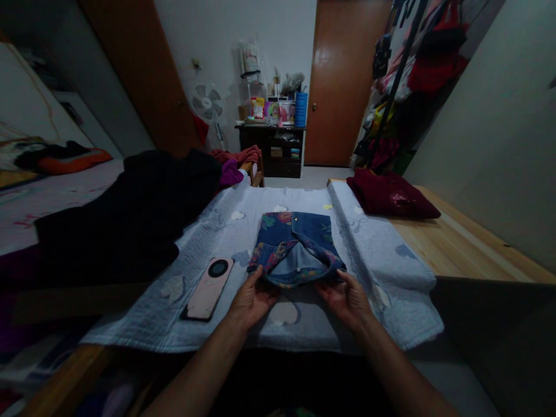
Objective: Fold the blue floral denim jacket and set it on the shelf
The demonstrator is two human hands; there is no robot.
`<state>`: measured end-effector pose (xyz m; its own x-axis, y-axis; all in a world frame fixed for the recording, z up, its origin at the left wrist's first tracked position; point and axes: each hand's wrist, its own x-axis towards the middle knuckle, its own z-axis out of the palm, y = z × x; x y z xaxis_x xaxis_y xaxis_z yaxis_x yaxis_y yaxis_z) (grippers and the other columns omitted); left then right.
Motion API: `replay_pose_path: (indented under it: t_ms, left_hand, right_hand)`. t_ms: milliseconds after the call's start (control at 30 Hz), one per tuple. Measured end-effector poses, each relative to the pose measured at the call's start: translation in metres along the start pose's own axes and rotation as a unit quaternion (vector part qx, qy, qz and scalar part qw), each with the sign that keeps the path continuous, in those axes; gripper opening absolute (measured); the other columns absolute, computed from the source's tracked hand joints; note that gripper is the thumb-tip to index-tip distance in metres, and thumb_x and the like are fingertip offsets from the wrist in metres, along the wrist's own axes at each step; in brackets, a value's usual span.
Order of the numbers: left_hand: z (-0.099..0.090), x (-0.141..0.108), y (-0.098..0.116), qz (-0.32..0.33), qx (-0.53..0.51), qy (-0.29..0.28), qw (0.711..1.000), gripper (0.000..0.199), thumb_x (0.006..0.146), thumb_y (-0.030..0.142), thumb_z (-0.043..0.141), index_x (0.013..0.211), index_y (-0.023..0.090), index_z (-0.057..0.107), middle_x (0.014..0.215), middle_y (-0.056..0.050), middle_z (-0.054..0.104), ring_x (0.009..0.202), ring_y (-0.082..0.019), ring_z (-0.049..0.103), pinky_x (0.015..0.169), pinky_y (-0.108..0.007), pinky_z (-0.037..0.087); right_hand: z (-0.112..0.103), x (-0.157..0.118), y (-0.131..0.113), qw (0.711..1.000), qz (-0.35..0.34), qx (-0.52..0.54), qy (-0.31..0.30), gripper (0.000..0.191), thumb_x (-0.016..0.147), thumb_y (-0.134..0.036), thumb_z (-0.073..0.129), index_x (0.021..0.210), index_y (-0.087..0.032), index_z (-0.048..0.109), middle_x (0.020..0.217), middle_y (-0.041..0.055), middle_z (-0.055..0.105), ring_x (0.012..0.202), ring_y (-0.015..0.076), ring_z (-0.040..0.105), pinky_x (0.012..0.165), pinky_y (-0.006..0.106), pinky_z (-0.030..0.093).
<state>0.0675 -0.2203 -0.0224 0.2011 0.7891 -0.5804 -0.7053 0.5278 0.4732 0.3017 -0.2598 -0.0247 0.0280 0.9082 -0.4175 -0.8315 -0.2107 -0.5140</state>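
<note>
left hand (254, 301): palm up, thumb over, holds near left corner of denim (275, 230) | right hand (347, 298): same, near right corner | arms (208, 359): over cloth's (321, 336) near edge | denim: middle of cloth

Can't tell how far the fingers of the left hand (249, 301) and right hand (350, 301) go under the folded denim (273, 229). Phone's (211, 291) lying back-up so its screen's hidden, labels on the far packages (258, 107) are too tiny to read, and both forearms (208, 360) get chopped by the bottom edge.
</note>
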Motion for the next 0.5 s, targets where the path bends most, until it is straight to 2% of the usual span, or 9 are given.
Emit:
replay_pose_path:
  t_ms: [133, 233, 300, 400, 500]
  left_hand:
    - [0.017, 0.002, -0.011, -0.019, -0.006, -0.001, 1.0, 0.033, 0.079, 0.034, 0.073, 0.107, 0.021, 0.063, 0.094, -0.007, 0.073, 0.085, -0.024, 0.071, 0.075, -0.038, 0.058]
    - [0.03, 0.007, -0.018, -0.011, -0.007, 0.014, 1.0, 0.03, 0.078, 0.034, 0.073, 0.104, 0.022, 0.064, 0.089, -0.004, 0.074, 0.079, -0.021, 0.071, 0.07, -0.033, 0.057]
    - [0.036, 0.012, -0.021, 0.014, 0.003, 0.024, 1.0, 0.029, 0.077, 0.032, 0.074, 0.102, 0.021, 0.064, 0.087, -0.003, 0.074, 0.079, -0.02, 0.071, 0.068, -0.03, 0.057]
    - [0.042, 0.016, -0.024, 0.037, 0.002, 0.016, 0.999, 0.028, 0.076, 0.025, 0.072, 0.103, 0.02, 0.065, 0.088, -0.004, 0.075, 0.083, -0.021, 0.071, 0.072, -0.032, 0.057]
    - [0.047, 0.014, -0.023, 0.011, -0.031, -0.011, 0.999, 0.023, 0.083, 0.026, 0.063, 0.104, 0.018, 0.066, 0.092, -0.006, 0.075, 0.086, -0.023, 0.071, 0.077, -0.036, 0.058]
  right_hand:
    - [0.005, -0.003, 0.006, 0.997, 0.067, -0.015, -0.022, 0.027, 0.078, -0.032, 0.068, 0.102, -0.02, 0.063, 0.1, 0.0096, 0.073, 0.102, 0.0256, 0.067, 0.086, 0.038, 0.055]
    - [0.008, -0.002, 0.011, 0.995, 0.082, -0.013, -0.055, 0.024, 0.08, -0.033, 0.067, 0.1, -0.021, 0.065, 0.098, 0.0071, 0.074, 0.095, 0.0229, 0.069, 0.08, 0.035, 0.056]
    - [0.009, -0.001, 0.015, 0.994, 0.085, -0.029, -0.067, 0.021, 0.079, -0.033, 0.068, 0.096, -0.021, 0.066, 0.091, 0.0049, 0.074, 0.086, 0.021, 0.07, 0.071, 0.032, 0.056]
    - [0.008, 0.0, 0.023, 0.993, 0.073, -0.071, -0.054, 0.021, 0.071, -0.023, 0.071, 0.092, -0.022, 0.066, 0.086, 0.0017, 0.074, 0.077, 0.0198, 0.069, 0.059, 0.028, 0.053]
    - [0.009, 0.0, 0.03, 0.993, 0.036, -0.102, -0.052, 0.04, 0.059, -0.009, 0.069, 0.095, -0.026, 0.064, 0.088, -0.0024, 0.073, 0.079, 0.0202, 0.069, 0.056, 0.027, 0.052]
